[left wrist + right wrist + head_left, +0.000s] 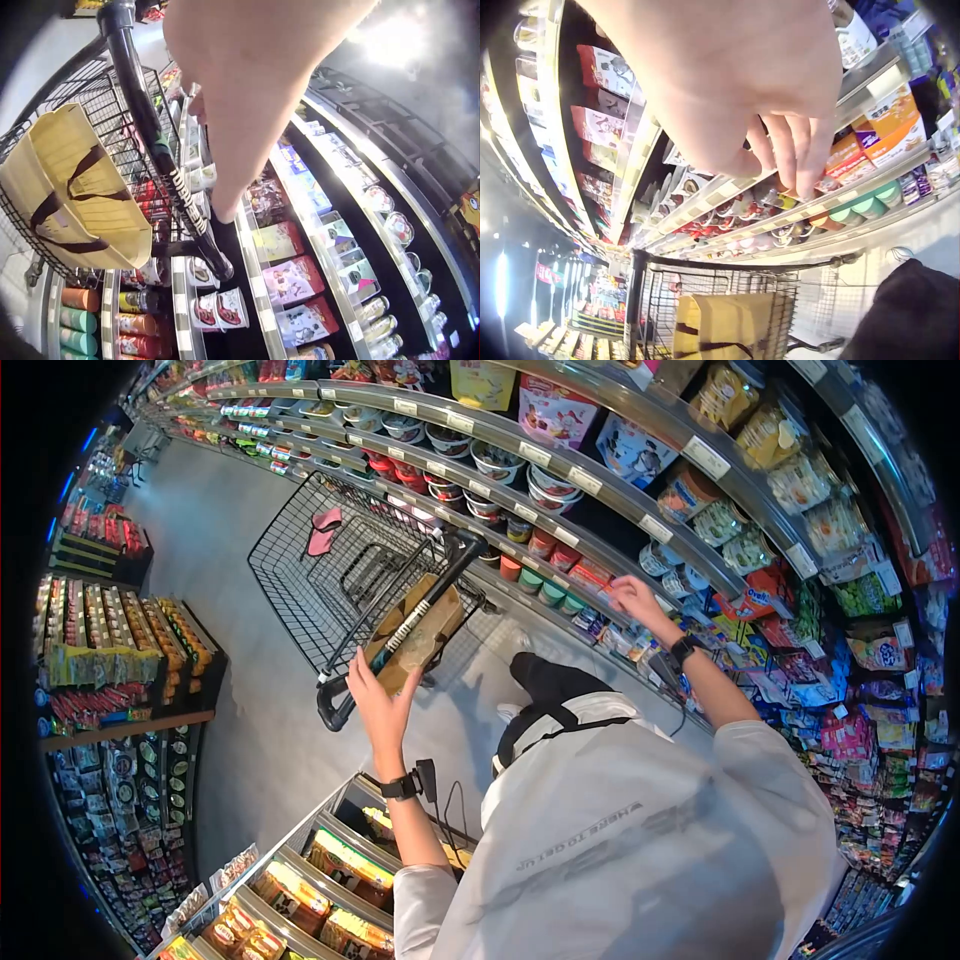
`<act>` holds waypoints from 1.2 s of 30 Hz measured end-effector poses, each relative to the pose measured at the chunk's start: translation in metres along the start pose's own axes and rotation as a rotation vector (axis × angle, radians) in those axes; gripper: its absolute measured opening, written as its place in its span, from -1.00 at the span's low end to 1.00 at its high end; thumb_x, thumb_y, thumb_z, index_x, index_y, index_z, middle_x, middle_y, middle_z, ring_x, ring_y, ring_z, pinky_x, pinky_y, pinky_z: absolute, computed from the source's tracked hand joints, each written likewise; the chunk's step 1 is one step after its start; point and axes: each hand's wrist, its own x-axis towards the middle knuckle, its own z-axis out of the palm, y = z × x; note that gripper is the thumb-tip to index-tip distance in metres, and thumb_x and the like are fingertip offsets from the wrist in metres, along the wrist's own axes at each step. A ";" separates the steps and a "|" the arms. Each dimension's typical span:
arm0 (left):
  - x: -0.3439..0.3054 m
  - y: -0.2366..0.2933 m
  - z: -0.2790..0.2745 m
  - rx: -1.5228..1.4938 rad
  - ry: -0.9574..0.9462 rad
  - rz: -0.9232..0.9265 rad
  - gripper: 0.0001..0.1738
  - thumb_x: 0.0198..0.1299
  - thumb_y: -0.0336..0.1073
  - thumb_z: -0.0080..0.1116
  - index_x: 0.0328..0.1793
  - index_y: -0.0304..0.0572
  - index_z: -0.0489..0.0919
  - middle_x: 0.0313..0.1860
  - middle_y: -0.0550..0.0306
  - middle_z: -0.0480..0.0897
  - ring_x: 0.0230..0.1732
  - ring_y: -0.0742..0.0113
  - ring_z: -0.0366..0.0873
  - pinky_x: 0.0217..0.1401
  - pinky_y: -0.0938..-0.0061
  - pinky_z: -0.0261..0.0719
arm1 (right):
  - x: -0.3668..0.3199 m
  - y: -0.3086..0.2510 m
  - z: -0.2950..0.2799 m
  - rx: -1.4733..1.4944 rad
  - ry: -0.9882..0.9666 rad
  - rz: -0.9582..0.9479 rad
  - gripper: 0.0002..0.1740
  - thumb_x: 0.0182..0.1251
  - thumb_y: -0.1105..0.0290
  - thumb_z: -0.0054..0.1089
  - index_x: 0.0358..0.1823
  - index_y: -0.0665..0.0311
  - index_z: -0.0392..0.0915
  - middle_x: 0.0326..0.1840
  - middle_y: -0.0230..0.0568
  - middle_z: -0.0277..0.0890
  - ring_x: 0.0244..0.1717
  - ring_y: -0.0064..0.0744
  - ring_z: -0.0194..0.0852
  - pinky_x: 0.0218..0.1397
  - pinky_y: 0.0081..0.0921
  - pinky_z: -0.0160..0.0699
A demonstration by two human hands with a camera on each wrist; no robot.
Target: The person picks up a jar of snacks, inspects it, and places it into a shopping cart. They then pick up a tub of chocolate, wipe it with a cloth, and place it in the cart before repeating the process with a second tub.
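Left hand (378, 695) lies straight-fingered against the black cart handle (440, 585). Its white lettering shows only in the left wrist view and is unreadable. Right hand (633, 595), loosely curled and empty, hovers by cups (739, 206) on the right shelf (721, 190).

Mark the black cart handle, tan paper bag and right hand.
black cart handle (447, 572), head view, upper bar.
tan paper bag (435, 635), head view, side face.
right hand (632, 596), head view, back of hand.
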 end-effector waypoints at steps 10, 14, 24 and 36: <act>0.033 -0.066 0.063 0.506 -0.087 -0.085 -0.31 0.44 0.13 0.08 0.43 -0.29 0.40 0.39 -0.21 0.43 0.42 -0.14 0.33 0.57 -0.10 0.09 | 0.192 -0.036 0.078 -0.564 0.738 -0.529 -0.05 0.18 0.06 0.53 0.41 0.54 0.25 0.29 0.42 0.44 0.29 0.41 0.42 0.42 -0.02 0.36; 0.053 -0.071 0.055 0.558 -0.162 -0.164 -0.28 0.44 0.16 0.06 0.42 -0.32 0.39 0.38 -0.29 0.43 0.39 -0.26 0.34 0.58 -0.12 0.09 | 0.230 -0.046 0.082 -0.535 0.720 -0.368 -0.25 0.14 -0.08 0.53 0.15 0.39 0.62 0.13 0.23 0.64 0.22 0.27 0.55 0.33 -0.06 0.46; 0.104 -0.107 0.047 0.598 -0.121 -0.119 -0.30 0.38 0.10 0.17 0.35 -0.40 0.41 0.26 -0.32 0.46 0.32 -0.33 0.36 0.54 -0.12 0.12 | 0.228 -0.046 0.072 -0.162 0.667 -0.095 -0.57 0.23 0.27 0.56 0.00 0.43 0.71 0.01 -0.13 0.75 0.00 -0.28 0.70 0.18 -0.34 0.55; 0.150 -0.119 0.037 0.593 -0.165 -0.062 -0.11 0.19 0.16 0.31 0.40 -0.43 0.35 0.20 -0.28 0.48 0.26 -0.22 0.39 0.53 -0.07 0.12 | 0.176 -0.075 0.108 0.016 0.593 -0.306 -0.18 0.06 0.43 0.69 0.33 0.32 0.39 0.27 -0.09 0.49 0.31 -0.30 0.45 0.41 -0.35 0.38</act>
